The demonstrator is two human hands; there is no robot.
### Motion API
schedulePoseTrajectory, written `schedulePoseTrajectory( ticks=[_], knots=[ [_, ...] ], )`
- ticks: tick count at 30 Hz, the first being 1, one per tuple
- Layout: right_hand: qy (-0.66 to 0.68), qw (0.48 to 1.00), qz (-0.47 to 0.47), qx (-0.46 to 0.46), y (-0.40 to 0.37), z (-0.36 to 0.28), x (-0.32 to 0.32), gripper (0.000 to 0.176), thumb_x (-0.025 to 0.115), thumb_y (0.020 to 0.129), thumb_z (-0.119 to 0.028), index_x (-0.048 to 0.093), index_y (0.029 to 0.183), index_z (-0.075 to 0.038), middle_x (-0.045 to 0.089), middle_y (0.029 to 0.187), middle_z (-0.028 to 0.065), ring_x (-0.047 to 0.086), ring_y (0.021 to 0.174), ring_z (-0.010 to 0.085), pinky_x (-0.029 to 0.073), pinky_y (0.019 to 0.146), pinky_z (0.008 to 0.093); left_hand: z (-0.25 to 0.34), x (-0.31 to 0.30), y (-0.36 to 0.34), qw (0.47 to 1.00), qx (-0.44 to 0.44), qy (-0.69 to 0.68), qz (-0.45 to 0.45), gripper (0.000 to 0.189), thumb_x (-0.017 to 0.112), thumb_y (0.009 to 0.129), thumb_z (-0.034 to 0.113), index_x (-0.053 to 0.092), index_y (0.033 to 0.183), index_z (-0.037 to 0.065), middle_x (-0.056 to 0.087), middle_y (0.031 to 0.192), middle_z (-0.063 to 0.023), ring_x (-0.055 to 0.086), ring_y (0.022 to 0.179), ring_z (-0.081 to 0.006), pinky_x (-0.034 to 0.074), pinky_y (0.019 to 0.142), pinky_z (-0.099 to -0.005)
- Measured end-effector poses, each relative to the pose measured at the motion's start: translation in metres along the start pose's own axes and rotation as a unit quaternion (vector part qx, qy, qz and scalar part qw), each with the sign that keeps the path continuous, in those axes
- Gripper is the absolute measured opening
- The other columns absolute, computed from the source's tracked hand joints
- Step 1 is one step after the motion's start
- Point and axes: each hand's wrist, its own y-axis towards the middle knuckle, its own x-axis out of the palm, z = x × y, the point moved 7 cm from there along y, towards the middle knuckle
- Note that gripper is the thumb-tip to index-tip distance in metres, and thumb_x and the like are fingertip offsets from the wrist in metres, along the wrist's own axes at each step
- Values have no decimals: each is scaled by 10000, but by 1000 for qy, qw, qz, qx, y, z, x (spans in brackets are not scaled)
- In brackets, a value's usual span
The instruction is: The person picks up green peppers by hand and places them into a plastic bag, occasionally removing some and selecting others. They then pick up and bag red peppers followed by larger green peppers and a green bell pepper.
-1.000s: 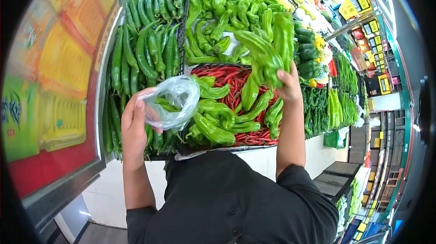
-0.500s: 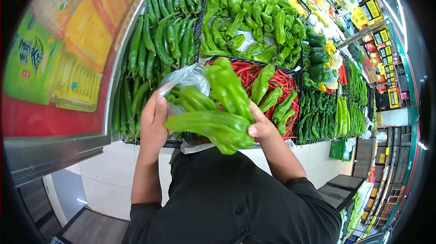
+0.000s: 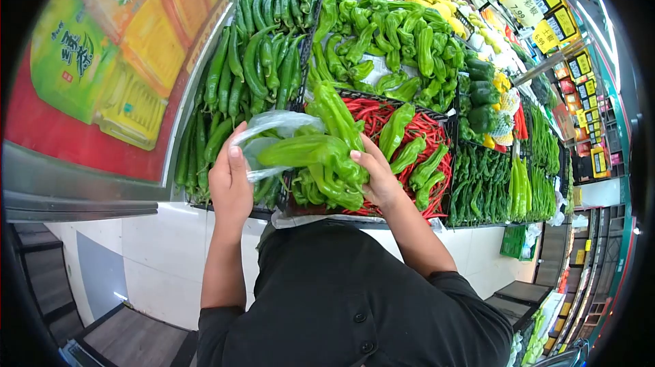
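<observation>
My left hand (image 3: 230, 179) is closed on the edge of a clear plastic bag (image 3: 273, 128), which is held open sideways. My right hand (image 3: 376, 172) grips several large light-green peppers (image 3: 321, 155), their left ends at the bag's mouth. One pepper points up and another lies across toward my left hand. Right behind them is a crate of thin red chilies (image 3: 368, 113) with a few green peppers (image 3: 396, 131) lying on top. The palm side of my right hand is partly hidden by the peppers.
Long dark-green peppers (image 3: 259, 60) fill the crates at the left, and wrinkled green peppers (image 3: 426, 49) the one behind. A red-framed display panel (image 3: 116, 155) stands at the far left. To the right are darker peppers (image 3: 477, 182) and price signs (image 3: 522, 5).
The peppers in my right hand have shifted left and turned, closer into the bag's opening. My right hand has moved slightly left. The bag is more spread and visible, and the whole view has shifted a little.
</observation>
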Motion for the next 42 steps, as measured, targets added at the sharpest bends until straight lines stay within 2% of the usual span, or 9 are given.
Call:
schedulePoseTrajectory(
  ticks=[3, 8, 15, 24, 27, 30, 32, 37, 42],
  knots=[
    [-44, 998, 51, -13, -7, -10, 5, 603, 664, 954, -142, 390, 1472, -2, 572, 1330, 125, 575, 1208, 209, 483, 1023, 367, 10, 11, -5, 999, 16, 24, -14, 460, 414, 1100, 312, 563, 1401, -3, 608, 829, 10, 420, 664, -42, 376, 602, -219],
    [-149, 986, -18, -70, -10, -2, 28, 671, 716, 947, -183, 367, 1469, 52, 558, 1341, 120, 551, 1205, 177, 444, 1043, 327, 13, 28, -8, 991, 37, 115, -49, 436, 416, 1095, 288, 554, 1416, 26, 626, 824, -45, 468, 668, -94, 457, 655, -271],
    [-32, 994, -45, -94, -9, 3, 51, 680, 688, 960, -132, 318, 1507, 28, 534, 1372, 115, 538, 1225, 168, 445, 1043, 323, 19, 37, -10, 989, 20, 135, -64, 440, 411, 1094, 287, 536, 1433, 36, 716, 968, -174, 533, 671, -141, 481, 683, -304],
    [95, 992, -4, -83, -3, -13, 33, 554, 630, 955, -66, 389, 1452, -32, 579, 1294, 99, 589, 1174, 200, 513, 971, 375, 43, 28, -10, 931, 168, 324, -5, 426, 409, 1095, 284, 556, 1428, 63, 641, 926, -116, 565, 747, -185, 471, 720, -324],
    [79, 993, -26, -78, 2, -15, 40, 576, 638, 972, -113, 368, 1475, -45, 567, 1306, 90, 590, 1170, 193, 519, 958, 374, 39, 31, -8, 959, 168, 230, -15, 427, 400, 1100, 274, 550, 1433, 53, 636, 952, -111, 568, 818, -163, 473, 757, -321],
    [66, 996, -37, -49, 3, -12, 51, 614, 635, 991, -160, 317, 1507, -57, 548, 1334, 83, 587, 1174, 188, 523, 951, 375, 17, 36, -9, 995, 51, 79, -42, 450, 400, 1104, 275, 512, 1459, 23, 643, 1037, -102, 561, 889, -132, 477, 790, -313],
    [75, 995, -42, -42, 7, -12, 58, 622, 630, 997, -170, 301, 1513, -64, 545, 1340, 83, 586, 1179, 187, 526, 945, 376, 12, 40, -7, 996, 90, 24, -16, 472, 401, 1106, 276, 463, 1488, 5, 649, 1010, -75, 572, 886, -123, 487, 800, -304],
    [84, 991, -34, -95, 23, -5, 69, 661, 630, 1005, -209, 244, 1522, -66, 479, 1412, 101, 530, 1259, 217, 511, 975, 372, 5, 51, -13, 995, 45, -87, -2, 516, 435, 1100, 288, 394, 1522, -7, 508, 732, 48, 466, 670, -39, 408, 633, -205],
    [-88, 982, -24, -167, 49, 25, 57, 672, 637, 1006, -229, 229, 1498, -20, 407, 1458, 115, 418, 1348, 245, 388, 1098, 365, 5, 50, -18, 993, 40, -103, 33, 523, 455, 1094, 268, 358, 1537, 6, 505, 705, 37, 473, 636, -42, 407, 593, -210]
  ],
)
